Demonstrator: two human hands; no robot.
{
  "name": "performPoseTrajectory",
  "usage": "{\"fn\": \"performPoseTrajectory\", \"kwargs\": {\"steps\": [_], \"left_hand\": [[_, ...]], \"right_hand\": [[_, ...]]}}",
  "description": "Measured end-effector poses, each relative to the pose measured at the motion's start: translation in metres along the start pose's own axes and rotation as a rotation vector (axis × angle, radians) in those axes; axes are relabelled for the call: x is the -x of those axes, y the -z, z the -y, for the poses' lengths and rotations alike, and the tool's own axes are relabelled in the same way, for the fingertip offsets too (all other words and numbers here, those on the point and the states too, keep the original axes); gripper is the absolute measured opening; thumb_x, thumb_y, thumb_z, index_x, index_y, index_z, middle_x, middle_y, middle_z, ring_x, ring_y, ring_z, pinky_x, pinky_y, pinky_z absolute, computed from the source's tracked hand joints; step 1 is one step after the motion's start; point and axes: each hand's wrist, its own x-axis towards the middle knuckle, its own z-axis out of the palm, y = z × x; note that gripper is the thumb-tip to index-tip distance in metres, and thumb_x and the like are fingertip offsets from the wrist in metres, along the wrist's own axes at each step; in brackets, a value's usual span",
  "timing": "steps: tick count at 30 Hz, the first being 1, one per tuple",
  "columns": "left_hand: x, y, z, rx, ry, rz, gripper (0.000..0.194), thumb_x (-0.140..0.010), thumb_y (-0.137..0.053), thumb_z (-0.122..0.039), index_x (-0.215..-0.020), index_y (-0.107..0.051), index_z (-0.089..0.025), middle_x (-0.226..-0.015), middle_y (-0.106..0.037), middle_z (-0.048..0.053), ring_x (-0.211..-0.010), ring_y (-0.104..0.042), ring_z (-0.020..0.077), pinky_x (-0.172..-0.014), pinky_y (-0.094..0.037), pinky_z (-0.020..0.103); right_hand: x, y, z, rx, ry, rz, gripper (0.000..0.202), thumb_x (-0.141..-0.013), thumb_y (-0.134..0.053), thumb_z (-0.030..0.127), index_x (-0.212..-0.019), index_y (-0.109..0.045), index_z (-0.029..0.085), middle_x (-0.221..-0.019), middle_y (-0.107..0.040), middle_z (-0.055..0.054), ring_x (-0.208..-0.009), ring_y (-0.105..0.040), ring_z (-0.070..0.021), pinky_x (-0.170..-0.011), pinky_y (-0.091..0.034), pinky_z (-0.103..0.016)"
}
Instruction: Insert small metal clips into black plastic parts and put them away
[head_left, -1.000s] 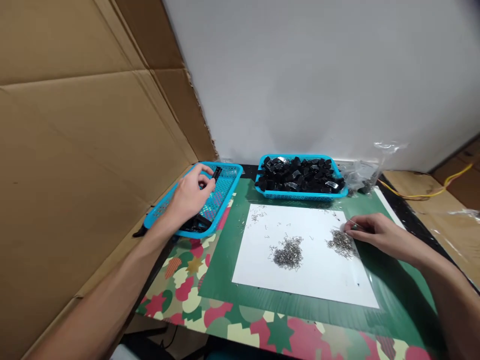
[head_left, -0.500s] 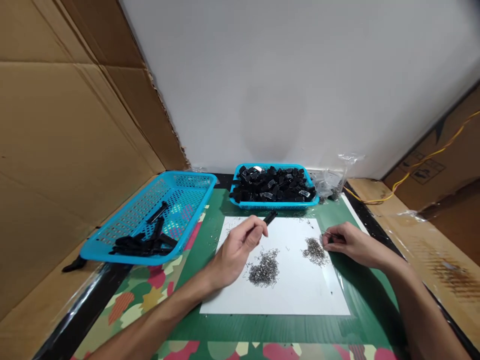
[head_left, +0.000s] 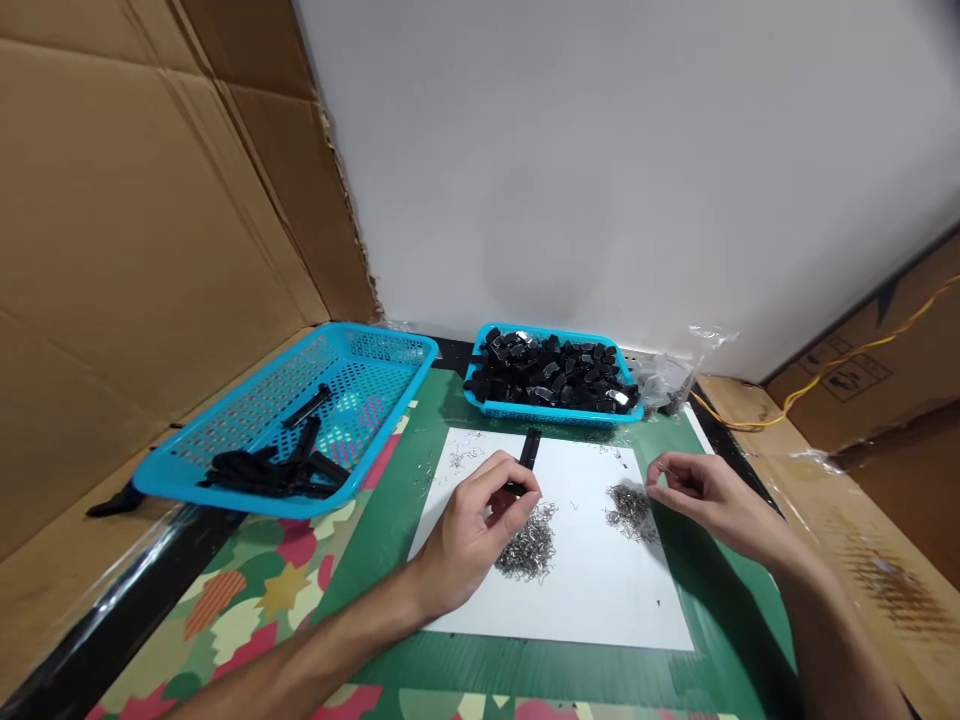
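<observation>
My left hand (head_left: 480, 520) is closed on a slim black part (head_left: 530, 450), which points up and away over the white sheet (head_left: 600, 600). Just under those fingers lies a pile of small metal pieces (head_left: 529, 550). At the sheet's right edge my right hand (head_left: 705, 495) pinches a small, thin piece too tiny to make out, beside a second, smaller metal pile (head_left: 631, 510).
Behind the sheet stands a blue basket (head_left: 555, 413) full of black pieces. A larger blue basket (head_left: 405, 400) at the left holds several long black parts. Clear plastic bags (head_left: 667, 380) lie at the back right, near a yellow cable (head_left: 795, 395) and cardboard.
The black part in my left hand has swung more upright, and the fingers show a wider gap in the palm. My right hand keeps its pinch beside the small pile. The camera view has tilted slightly.
</observation>
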Motion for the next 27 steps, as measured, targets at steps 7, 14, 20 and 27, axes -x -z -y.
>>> {"fn": "performPoseTrajectory", "kwargs": {"steps": [7,14,20,27], "left_hand": [[-0.002,-0.004,0.007,0.088,0.046,-0.057,0.025,-0.105,-0.06,-0.044,-0.099,-0.065,-0.02,-0.094,-0.059,0.0,-0.081,-0.055,0.0144,-0.074,-0.043,0.027],[-0.003,-0.007,0.004,0.082,0.051,-0.098,0.025,-0.103,-0.062,-0.042,-0.097,-0.066,-0.018,-0.092,-0.06,0.0,-0.077,-0.054,0.0138,-0.071,-0.042,0.027],[-0.005,-0.008,0.003,0.066,0.053,-0.103,0.027,-0.102,-0.063,-0.043,-0.096,-0.067,-0.018,-0.093,-0.061,0.002,-0.077,-0.055,0.0145,-0.071,-0.043,0.027],[-0.001,-0.013,-0.003,0.245,0.107,0.06,0.032,-0.099,-0.07,-0.049,-0.102,-0.076,-0.018,-0.095,-0.061,0.003,-0.074,-0.053,0.0121,-0.065,-0.04,0.025]], "right_hand": [[0.004,0.006,-0.014,0.117,-0.064,0.062,0.043,-0.098,-0.058,0.057,-0.093,-0.073,0.017,-0.067,-0.027,0.006,-0.063,-0.027,-0.0139,-0.057,-0.022,-0.029],[0.006,0.007,-0.011,0.287,-0.101,0.09,0.04,-0.092,-0.062,0.054,-0.086,-0.077,0.017,-0.062,-0.037,0.003,-0.06,-0.03,-0.014,-0.055,-0.024,-0.029],[0.014,0.013,-0.008,0.286,-0.092,-0.043,0.04,-0.085,-0.069,0.057,-0.079,-0.076,0.018,-0.058,-0.032,0.004,-0.056,-0.028,-0.0137,-0.051,-0.022,-0.03],[0.012,-0.026,0.033,-0.192,0.075,-0.107,0.036,-0.09,-0.074,0.053,-0.084,-0.075,0.018,-0.065,-0.031,0.005,-0.057,-0.026,-0.0113,-0.052,-0.02,-0.029]]}}
